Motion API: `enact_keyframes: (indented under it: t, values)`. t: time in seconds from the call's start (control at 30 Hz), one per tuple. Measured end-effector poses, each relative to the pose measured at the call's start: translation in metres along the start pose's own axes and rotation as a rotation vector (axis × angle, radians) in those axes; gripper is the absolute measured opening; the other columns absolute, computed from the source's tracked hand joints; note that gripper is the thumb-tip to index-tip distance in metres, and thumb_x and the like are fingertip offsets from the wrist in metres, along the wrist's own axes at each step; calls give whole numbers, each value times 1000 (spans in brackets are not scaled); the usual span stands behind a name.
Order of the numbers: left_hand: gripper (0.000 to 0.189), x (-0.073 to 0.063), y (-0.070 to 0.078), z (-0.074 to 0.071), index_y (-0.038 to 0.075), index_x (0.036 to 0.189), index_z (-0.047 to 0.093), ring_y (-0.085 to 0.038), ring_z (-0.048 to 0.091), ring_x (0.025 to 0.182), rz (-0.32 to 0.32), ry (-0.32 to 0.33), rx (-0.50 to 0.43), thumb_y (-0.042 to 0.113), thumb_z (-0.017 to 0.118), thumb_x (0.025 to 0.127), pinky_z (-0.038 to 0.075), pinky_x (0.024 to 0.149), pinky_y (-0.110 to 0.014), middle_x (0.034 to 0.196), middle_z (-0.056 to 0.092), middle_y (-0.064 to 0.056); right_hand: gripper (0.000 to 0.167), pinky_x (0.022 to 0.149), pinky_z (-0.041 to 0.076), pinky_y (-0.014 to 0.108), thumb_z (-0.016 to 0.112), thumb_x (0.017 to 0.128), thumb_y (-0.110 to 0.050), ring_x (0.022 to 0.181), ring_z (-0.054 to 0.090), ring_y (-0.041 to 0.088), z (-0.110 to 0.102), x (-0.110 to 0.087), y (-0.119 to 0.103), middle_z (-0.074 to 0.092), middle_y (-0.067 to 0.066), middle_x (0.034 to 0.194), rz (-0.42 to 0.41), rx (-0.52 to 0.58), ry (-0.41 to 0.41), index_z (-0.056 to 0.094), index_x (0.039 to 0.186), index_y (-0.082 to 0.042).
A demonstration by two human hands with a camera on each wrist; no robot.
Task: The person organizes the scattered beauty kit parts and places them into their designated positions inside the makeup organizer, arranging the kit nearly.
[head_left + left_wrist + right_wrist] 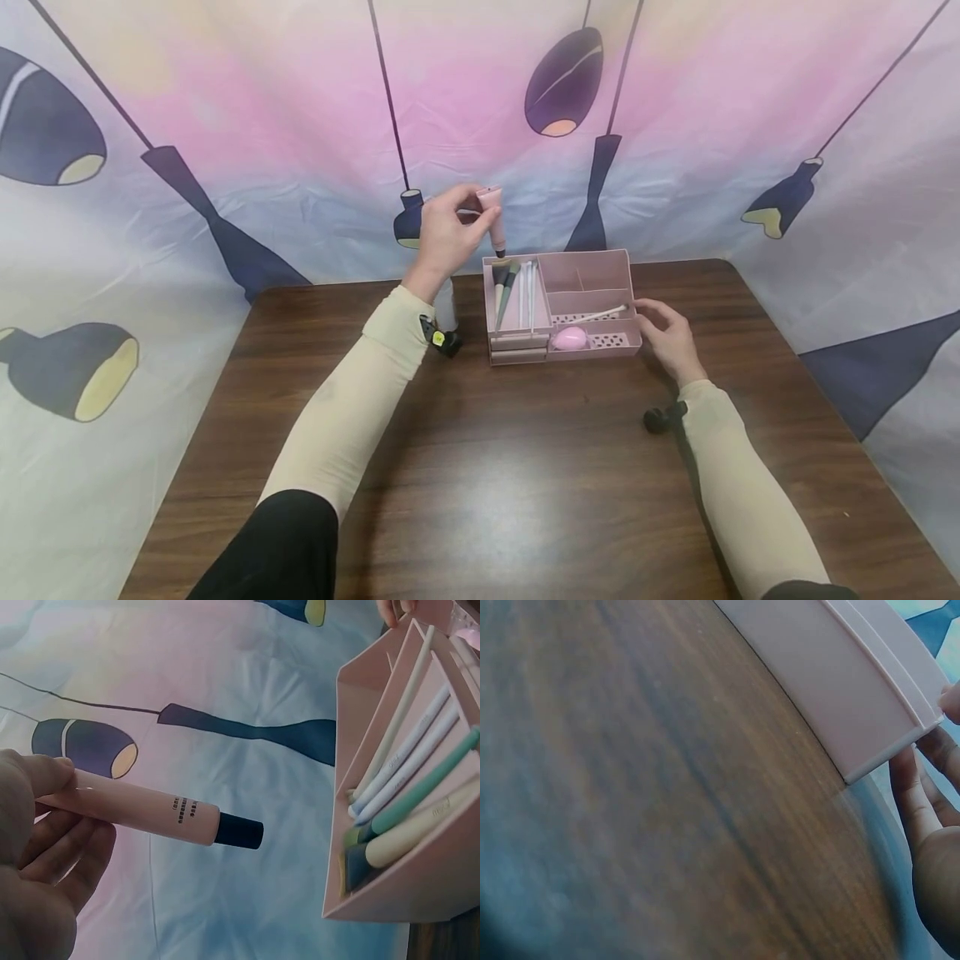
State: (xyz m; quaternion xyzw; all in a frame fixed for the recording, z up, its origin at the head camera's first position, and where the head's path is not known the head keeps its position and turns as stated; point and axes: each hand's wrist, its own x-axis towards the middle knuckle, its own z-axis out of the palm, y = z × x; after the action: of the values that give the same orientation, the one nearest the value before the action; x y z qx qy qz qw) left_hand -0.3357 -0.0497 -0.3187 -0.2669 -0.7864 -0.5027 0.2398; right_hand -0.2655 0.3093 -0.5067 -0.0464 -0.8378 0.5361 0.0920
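My left hand [448, 237] is raised above the back left of a pink makeup organizer [585, 302]. Between thumb and fingers it pinches the flat end of a pink squeeze tube [150, 806]. The tube's black cap [240, 831] points down, over the compartment with the brushes. Beside the organizer's right wall, my right hand [672, 340] holds its edge with bent fingers and thumb. In the right wrist view, its fingertips [904, 769] lie right at the wall, near the rim.
Green and cream brushes [505, 292] and white sticks [528, 292] stand in the organizer's left compartment. A pink makeup sponge [570, 337] and a thin white stick [600, 315] lie on the right. Behind my left wrist is a pale bottle [446, 307]. A printed cloth [315, 125] hangs behind the wooden table [525, 483].
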Motion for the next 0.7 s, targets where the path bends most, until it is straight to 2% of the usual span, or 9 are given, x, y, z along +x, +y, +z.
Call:
enact_keyframes:
  t: [0.1,0.23,0.43,0.57,0.7]
  values:
    - [24,3,2,7,-1,105,69,-23,69,89,-28,-21,-4,13,73,86,58,81,-31,98,72,-17,37,87,45,19,61,96,-31,113,54,11,1,0,0,58,10,135,7,-5,-1,60,130,-14]
    - [24,6,4,18,0,105,69,-23,70,89,-27,-69,47,15,73,87,58,80,-29,97,72,-16,37,90,43,21,62,96,-30,115,53,11,0,1,2,57,10,135,-3,-7,8,61,129,-14]
    - [22,9,7,36,1,104,68,-21,70,88,-16,-170,83,15,72,88,57,81,-30,93,72,-14,35,83,45,14,63,95,-27,104,55,3,-1,3,5,60,10,129,-29,27,22,62,127,-12]
    - [24,9,8,46,0,106,68,-21,71,88,-11,-189,82,15,72,88,57,81,-28,92,72,-14,34,81,46,13,63,95,-25,101,55,1,-1,3,6,61,11,127,-39,31,22,63,126,-11]
    - [27,9,9,54,2,110,68,-20,71,89,-32,-192,76,16,73,87,56,81,-23,93,73,-13,35,82,46,13,63,95,-26,103,55,2,1,2,5,60,11,130,-34,34,18,62,127,-12]
